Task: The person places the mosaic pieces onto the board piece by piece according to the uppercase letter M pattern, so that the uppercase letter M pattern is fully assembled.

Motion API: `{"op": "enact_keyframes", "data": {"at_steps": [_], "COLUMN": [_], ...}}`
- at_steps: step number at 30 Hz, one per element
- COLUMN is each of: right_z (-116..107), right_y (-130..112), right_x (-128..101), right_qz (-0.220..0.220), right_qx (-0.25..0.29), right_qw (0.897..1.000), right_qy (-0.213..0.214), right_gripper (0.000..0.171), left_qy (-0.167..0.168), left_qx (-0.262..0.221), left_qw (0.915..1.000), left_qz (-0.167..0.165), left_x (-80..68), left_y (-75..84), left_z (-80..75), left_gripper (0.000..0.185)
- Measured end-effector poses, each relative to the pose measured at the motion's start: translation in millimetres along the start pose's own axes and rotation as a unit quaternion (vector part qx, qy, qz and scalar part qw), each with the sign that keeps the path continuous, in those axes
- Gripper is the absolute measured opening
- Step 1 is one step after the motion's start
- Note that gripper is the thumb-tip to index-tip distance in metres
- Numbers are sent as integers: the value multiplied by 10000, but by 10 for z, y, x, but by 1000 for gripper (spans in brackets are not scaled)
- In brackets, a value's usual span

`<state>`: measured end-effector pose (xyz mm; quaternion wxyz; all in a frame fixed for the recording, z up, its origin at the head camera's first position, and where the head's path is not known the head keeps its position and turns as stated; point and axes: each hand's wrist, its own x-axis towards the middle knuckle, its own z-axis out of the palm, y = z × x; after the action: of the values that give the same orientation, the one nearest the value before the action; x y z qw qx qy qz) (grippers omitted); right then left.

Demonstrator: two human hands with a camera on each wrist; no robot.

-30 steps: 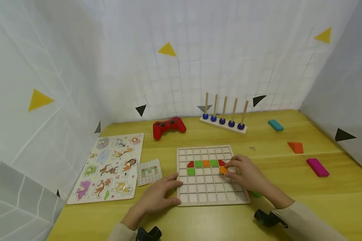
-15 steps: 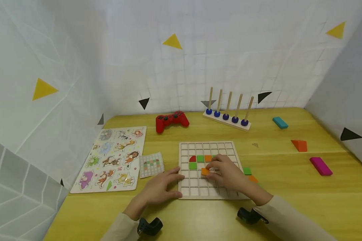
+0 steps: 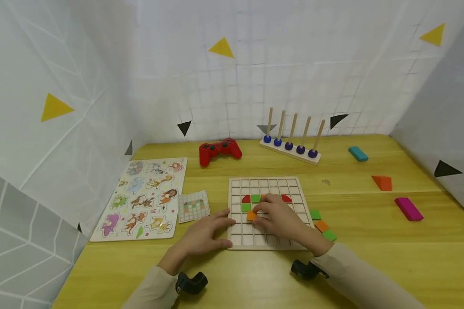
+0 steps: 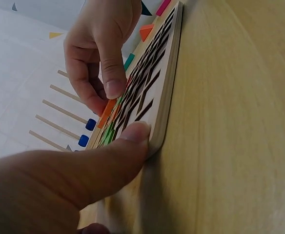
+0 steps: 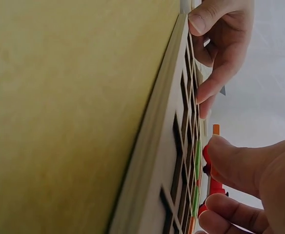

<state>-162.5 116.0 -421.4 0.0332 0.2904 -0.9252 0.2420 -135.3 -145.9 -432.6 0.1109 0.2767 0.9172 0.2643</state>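
Standing right by the table here. The person's right hand (image 3: 280, 219) is reaching in over the wooden grid board (image 3: 268, 184), wrist low near the board's front right corner, fingers bent down and pinching a small orange square tile (image 3: 251, 216). That tile sits over the left part of the grid, just below the green tile (image 3: 246, 207) and near the row with a red half-round piece (image 3: 246, 198) at each end. From the left wrist view you can see the thumb and forefinger tips clamped on the orange piece right at the board's surface.

The left hand (image 3: 201, 238) lies flat-ish on the yellow table (image 3: 371, 257) at the board's left edge, fingers mostly straight, thumb pressed against the front left corner of the frame. It isn't gripping anything, just bracing the board.

Three loose tiles (image 3: 322, 225), green and orange, lie just off the board's right side. A small pattern card (image 3: 193, 206) is to the left, between the board and the animal puzzle (image 3: 143, 197).
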Motion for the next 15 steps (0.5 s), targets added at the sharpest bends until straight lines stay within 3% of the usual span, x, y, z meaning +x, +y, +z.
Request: {"op": "enact_keyframes", "data": {"at_steps": [15], "right_z": [108], "right_y": [-15], "right_x": [62], "right_qz": [-117], "right_qx": [-144], "right_qw": [9997], "right_qy": [165], "right_gripper": [20], "left_qy": [36], "left_qx": [-63], "left_qw": [10000], "left_qz": [-8], "left_x": [2], "left_y": [8], "left_z": [-9], "left_gripper": [54]}}
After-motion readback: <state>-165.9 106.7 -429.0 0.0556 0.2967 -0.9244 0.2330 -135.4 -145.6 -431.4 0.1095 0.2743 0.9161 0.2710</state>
